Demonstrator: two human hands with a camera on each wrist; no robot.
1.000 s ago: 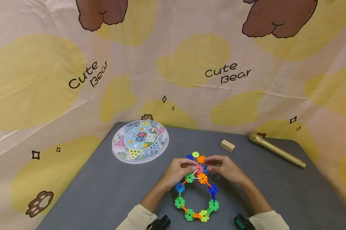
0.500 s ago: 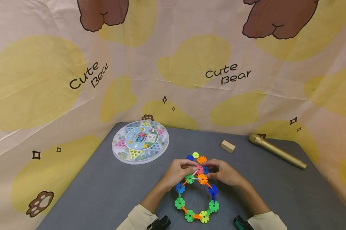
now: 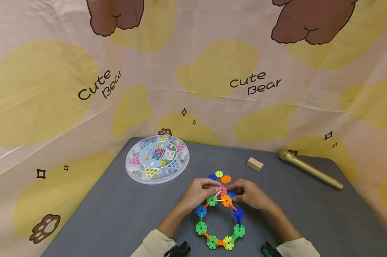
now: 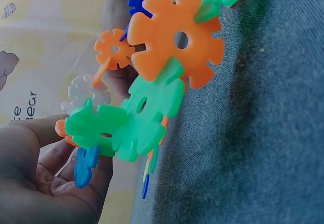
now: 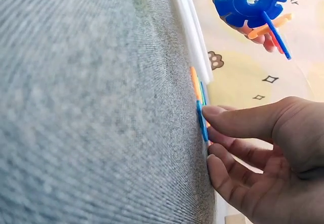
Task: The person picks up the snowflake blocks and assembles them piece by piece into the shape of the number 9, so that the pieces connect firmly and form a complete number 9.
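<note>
A ring of notched plastic snowflake discs, in green, orange, blue, yellow and white, stands raised off the grey table. My left hand grips its far end, fingers behind a green disc and a small blue one. My right hand pinches a loose blue disc between thumb and forefinger, low at the table surface in the right wrist view. A pink disc shows between the two hands, overlapping the left fingertips. Several loose discs lie just beyond, among them an orange one and a yellow-green one.
On the grey table, a round marble-game board lies at the back left. A wooden block sits behind the right hand, and a gold microphone lies at the back right. A printed cloth hangs behind the table.
My right hand came in from the right, closed finger and thumb on the loose blue disc and drew it slightly toward me. The left hand and the ring stayed nearly still.
</note>
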